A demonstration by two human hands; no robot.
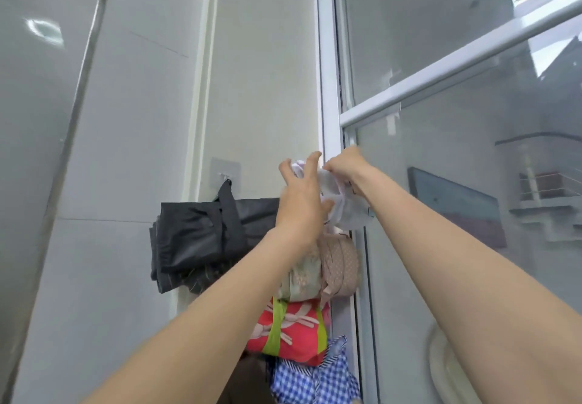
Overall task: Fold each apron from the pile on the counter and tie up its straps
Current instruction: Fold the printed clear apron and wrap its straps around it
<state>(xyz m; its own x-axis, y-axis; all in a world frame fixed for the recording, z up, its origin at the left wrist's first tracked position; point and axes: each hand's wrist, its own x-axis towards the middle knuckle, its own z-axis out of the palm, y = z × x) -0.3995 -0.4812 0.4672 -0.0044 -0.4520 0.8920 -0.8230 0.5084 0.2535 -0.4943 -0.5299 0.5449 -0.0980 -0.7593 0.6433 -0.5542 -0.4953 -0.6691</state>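
Observation:
I look up at a wall beside a glass door. A folded white apron bundle [341,205] is held high against the door frame. My left hand [302,195] lies over its left side with fingers spread. My right hand [345,164] pinches the bundle's top edge. Below it hang several tied bundles in a column: a beige dotted one [341,268], a pale green floral one [300,280], a red patterned one with green straps [294,328] and a blue checked one [315,375]. A black folded apron [195,239] hangs from an adhesive wall hook [225,172] on the left.
The aluminium door frame [330,88] runs up just right of the bundles, with glass panes [472,198] and a crossbar beyond. Pale wall tiles [126,120] fill the left. A whatever hook holds the white bundle is hidden by my hands.

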